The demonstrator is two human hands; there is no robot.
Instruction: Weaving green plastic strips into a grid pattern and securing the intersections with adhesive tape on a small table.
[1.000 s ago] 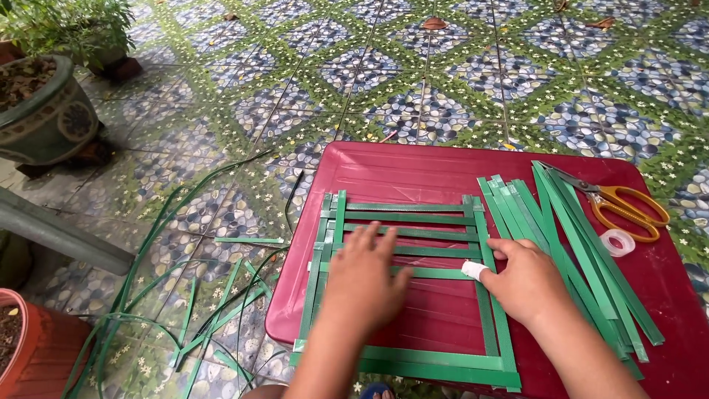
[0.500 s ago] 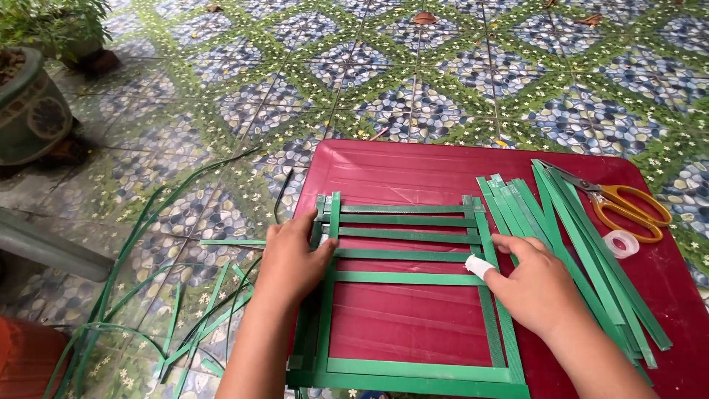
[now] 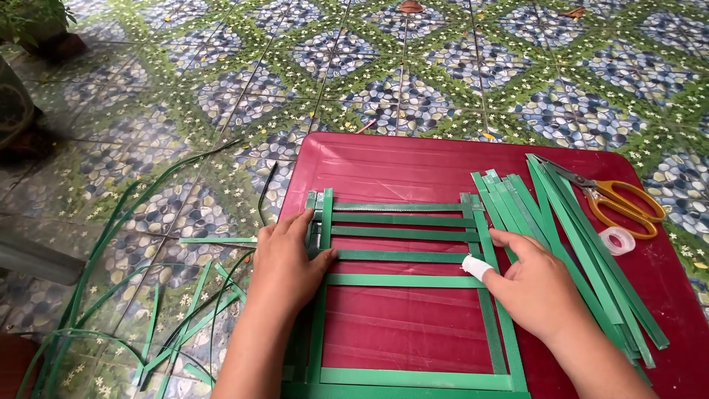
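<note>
Flat under both hands, the green strip frame (image 3: 402, 255) lies beneath spread left fingers (image 3: 299, 225) and right fingers (image 3: 509, 240).

The green strips (image 3: 402, 281) are looking like smooth plastic strapping with a faint sheen, and the red surface (image 3: 413, 166) under them is showing as ribbed, slightly glossy plastic. The scissors (image 3: 617, 199) are pairing dull metal blades with shiny orange plastic handles, and the tape roll (image 3: 617, 240) is appearing clear and glossy. A white wrap is covering a fingertip of the right hand (image 3: 543, 292), its material unclear. The floor (image 3: 413, 81) is looking like glazed tile
</note>
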